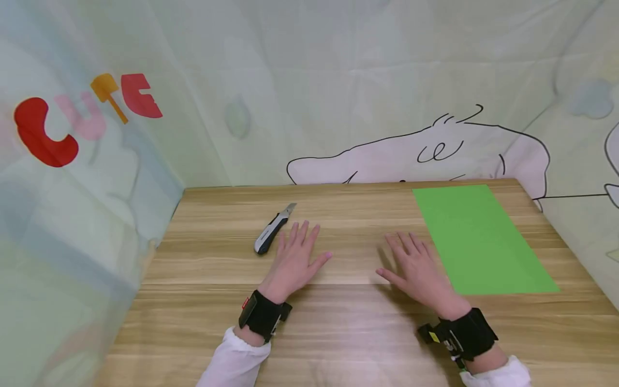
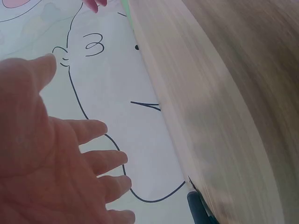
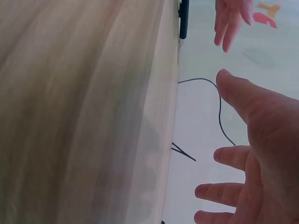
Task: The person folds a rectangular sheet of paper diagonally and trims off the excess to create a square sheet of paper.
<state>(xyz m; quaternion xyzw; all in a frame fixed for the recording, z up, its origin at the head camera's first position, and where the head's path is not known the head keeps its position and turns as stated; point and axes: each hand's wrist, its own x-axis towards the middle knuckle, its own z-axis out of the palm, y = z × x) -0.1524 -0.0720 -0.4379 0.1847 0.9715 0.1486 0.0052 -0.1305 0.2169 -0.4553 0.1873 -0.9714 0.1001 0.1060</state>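
- Soft, fairly even light is filling the head view, and the cloth backdrop (image 1: pixel 309 80) is looking pale and slightly washed out.
- A whitish glare is spreading over the near middle of the table (image 1: pixel 358 338).
- The right hand (image 1: pixel 423 274) is casting a soft-edged shadow towards its left.
- The green sheet (image 1: pixel 483 242) is catching light evenly, reading as a flat block of colour.
- In both wrist views, the table is darkening to brown away from the backdrop, its grain blurring.
- Lens distortion is bending that grain into curves.
- In the left wrist view, the left hand (image 2: pixel 60 154) is appearing greyish and shaded.
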